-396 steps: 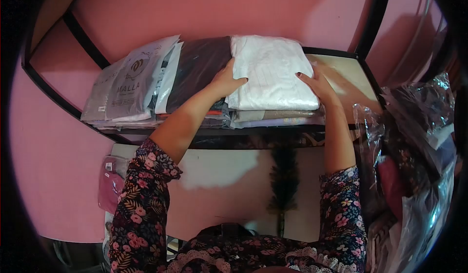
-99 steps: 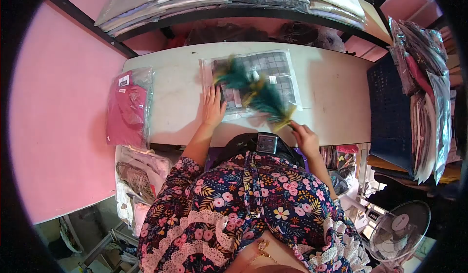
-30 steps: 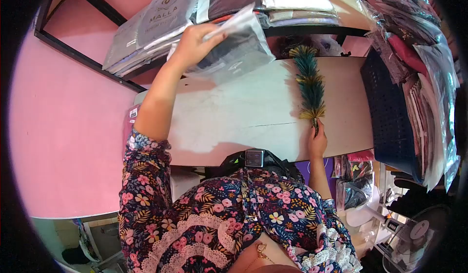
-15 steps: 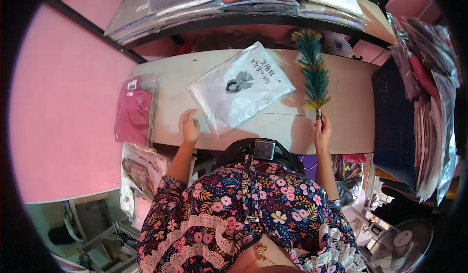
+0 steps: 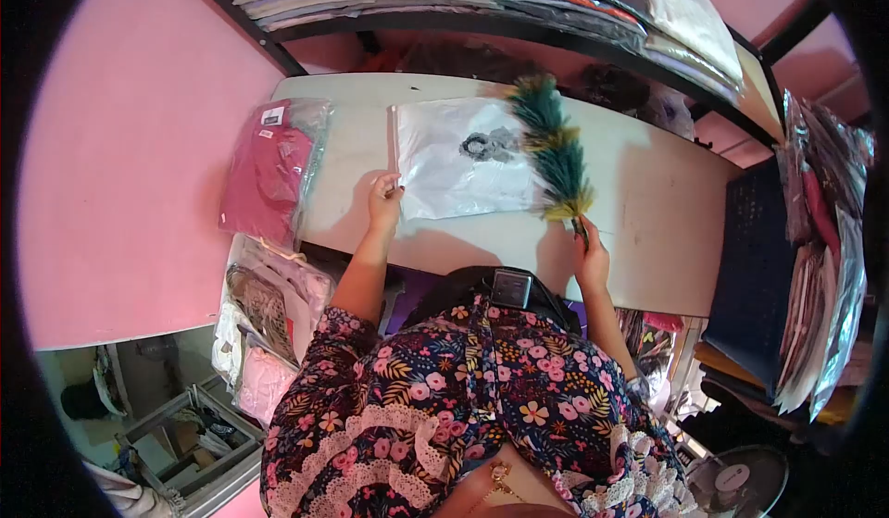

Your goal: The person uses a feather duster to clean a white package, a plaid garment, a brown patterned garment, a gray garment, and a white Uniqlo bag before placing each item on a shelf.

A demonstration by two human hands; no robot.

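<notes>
Moved since half a second ago: left hand (image 5: 384, 201) has gone from the bare table edge onto the near left corner of the white packet (image 5: 463, 162). That packet lay skewed then. Now it sits roughly square to the table (image 5: 667, 212) edge, print side up, mid-table below the shelf (image 5: 435, 29). Feather duster (image 5: 553, 152) stood clear to the packet's right. Now it leans left, feathers across the packet's right edge. Pink packet (image 5: 273, 171) at the left end has not shifted.

Left to right now:
- Pink packet seems to hang over the table's left end, apart from the hand.
- Left fingers (image 5: 391, 185) are bent down on the white packet's corner. Cannot tell whether they pinch the film or only press it.
- Right hand (image 5: 590, 261) is at the near table edge, fingers wrapped tight round the duster's handle, feathers pointing away from the person.
- Blue crate (image 5: 755, 259) is further right, untouched.

Risks, as a judgement:
- The slick film is pinned at one corner only, so a duster stroke could drag or spin the white packet, maybe off the near edge.
- A wide sweep to the left could knock the pink packet to the floor.
- The feather tip sits close under the shelf, so a high lift could snag the packets stacked there.
</notes>
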